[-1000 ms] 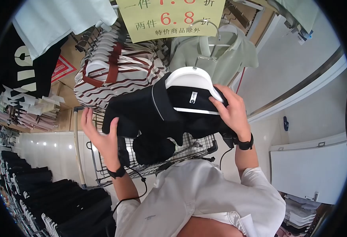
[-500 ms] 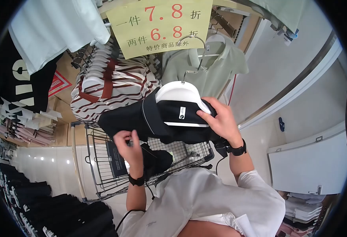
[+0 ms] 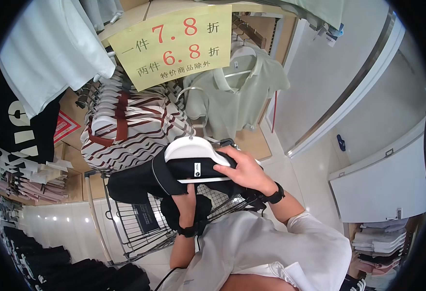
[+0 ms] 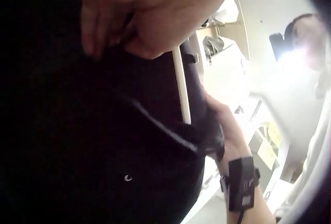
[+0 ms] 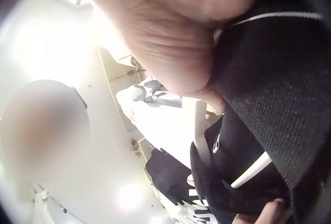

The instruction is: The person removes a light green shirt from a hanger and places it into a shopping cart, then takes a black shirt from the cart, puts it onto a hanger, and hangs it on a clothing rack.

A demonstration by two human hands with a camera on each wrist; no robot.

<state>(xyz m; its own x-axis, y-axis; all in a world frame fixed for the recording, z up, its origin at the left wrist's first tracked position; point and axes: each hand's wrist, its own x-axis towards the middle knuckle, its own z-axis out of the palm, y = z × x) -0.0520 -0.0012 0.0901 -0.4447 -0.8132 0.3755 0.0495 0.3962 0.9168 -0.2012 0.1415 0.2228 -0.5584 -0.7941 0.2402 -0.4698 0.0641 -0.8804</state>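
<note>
A black collared shirt (image 3: 135,182) hangs on a white hanger (image 3: 191,147) over the cart, its hook upward. The right hand (image 3: 247,169) grips the hanger's shoulder together with the collar, thumb on the front. Below the hanger's white bar, the left hand (image 3: 186,201) is at the shirt's front, most of its fingers hidden in the head view. In the left wrist view, the left hand (image 4: 145,11) has bent fingers that pinch the dark cloth. The right wrist view has the right hand (image 5: 181,32) against the dark collar and left fingertips (image 5: 266,213) low down.
A wire cart (image 3: 140,228) stands below, a black item (image 3: 200,208) in it. Striped shirts (image 3: 135,128) and a pale green shirt (image 3: 237,92) hang ahead, under a yellow sign (image 3: 174,46). White cabinet (image 3: 383,191) at right; dark clothes (image 3: 86,276) lower left.
The left hand has moved right, from the shirt's left side to its front below the hanger bar. Shirt and hanger, held by the right hand, are lower and farther left in the view.
</note>
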